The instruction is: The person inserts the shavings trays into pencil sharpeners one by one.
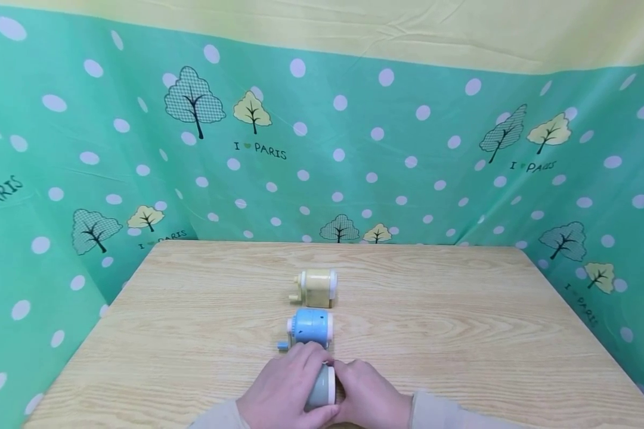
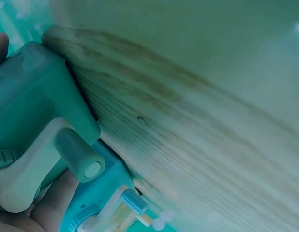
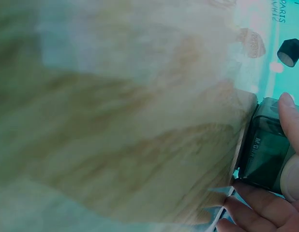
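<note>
A grey-green hand-crank pencil sharpener [image 1: 322, 390] lies between my two hands at the table's near side. My left hand [image 1: 287, 387] grips it from the left and over the top, hiding much of its body. In the left wrist view its crank handle [image 2: 79, 154] sticks out. From the right, my right hand [image 1: 372, 393] holds the white-rimmed end, thumb and fingers on opposite sides. The right wrist view shows the dark see-through shavings drawer [image 3: 268, 154] between that thumb and the fingers. Just beyond my left fingertips sits a blue crank sharpener [image 1: 312, 326].
A cream crank sharpener [image 1: 318, 287] stands behind the blue one, roughly in line with it, cranks to the left. All are on a light wood-grain table [image 1: 434, 310]. A green dotted curtain [image 1: 354, 179] with printed trees hangs around the back and sides.
</note>
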The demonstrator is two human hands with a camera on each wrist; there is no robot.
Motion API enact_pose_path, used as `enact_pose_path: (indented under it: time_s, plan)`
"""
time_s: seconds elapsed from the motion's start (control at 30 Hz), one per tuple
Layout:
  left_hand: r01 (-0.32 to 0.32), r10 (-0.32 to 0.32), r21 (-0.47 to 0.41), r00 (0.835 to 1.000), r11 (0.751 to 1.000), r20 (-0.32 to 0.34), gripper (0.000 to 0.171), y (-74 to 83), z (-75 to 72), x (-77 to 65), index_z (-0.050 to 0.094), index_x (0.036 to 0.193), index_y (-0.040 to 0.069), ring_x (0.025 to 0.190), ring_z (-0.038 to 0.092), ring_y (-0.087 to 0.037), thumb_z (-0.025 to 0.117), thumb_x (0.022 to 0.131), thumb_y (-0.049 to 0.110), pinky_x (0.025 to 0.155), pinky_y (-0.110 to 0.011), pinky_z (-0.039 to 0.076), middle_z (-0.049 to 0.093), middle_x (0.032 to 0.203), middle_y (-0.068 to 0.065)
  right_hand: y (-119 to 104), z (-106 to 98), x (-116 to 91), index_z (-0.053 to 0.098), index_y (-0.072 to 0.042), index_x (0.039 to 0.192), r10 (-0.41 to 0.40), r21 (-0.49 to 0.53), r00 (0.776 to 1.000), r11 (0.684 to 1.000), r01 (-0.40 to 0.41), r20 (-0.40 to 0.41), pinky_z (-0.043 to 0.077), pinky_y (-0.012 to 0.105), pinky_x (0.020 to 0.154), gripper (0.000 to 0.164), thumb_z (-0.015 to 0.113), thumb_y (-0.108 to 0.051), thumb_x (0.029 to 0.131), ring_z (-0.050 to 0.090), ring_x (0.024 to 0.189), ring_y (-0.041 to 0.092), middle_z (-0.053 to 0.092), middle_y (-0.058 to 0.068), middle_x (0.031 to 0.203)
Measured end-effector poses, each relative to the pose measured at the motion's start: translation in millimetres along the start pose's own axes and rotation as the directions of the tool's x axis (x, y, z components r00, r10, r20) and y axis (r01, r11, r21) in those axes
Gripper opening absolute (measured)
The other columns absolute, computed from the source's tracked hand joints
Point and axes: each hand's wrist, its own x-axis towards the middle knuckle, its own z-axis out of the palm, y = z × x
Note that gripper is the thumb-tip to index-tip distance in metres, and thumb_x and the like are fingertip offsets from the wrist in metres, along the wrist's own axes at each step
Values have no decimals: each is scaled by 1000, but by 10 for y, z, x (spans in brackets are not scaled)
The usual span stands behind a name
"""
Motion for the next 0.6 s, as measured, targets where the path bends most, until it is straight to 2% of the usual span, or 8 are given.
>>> enact_pose_path:
  time_s: [0.2,0.3,0.53,0.6]
  plan:
    - [49,-51,-42,998,998,-47,66,10,24,0,57,126,7,100,52,-11,62,86,59,77,-32,55,54,120,0,23,-27,-11,54,-3,125,2,31,1000,1000,-3,23,51,16,68,69,78,-48,78,60,81,-4,71,-5,94]
    - [53,-58,-73,995,996,-76,67,12,39,-2,57,127,6,104,53,-12,65,85,57,82,-34,55,53,125,-1,31,-16,-23,51,-5,129,-20,42,1000,999,19,12,52,17,71,70,77,-47,79,61,84,-3,71,-4,98]
    - [36,-42,-59,993,998,-112,63,-1,-4,12,59,125,5,103,56,-13,72,83,50,80,-34,57,55,124,-3,18,-86,-33,49,-5,134,0,169,998,986,-10,58,54,22,76,75,76,-48,79,61,91,-3,69,-7,108]
    - [29,-33,-41,992,999,-120,63,-8,-45,31,60,123,5,102,56,-12,73,82,50,80,-34,57,56,123,-3,-9,-144,-39,49,-6,136,11,165,998,986,-22,64,55,26,80,79,76,-51,77,61,95,0,68,-5,113]
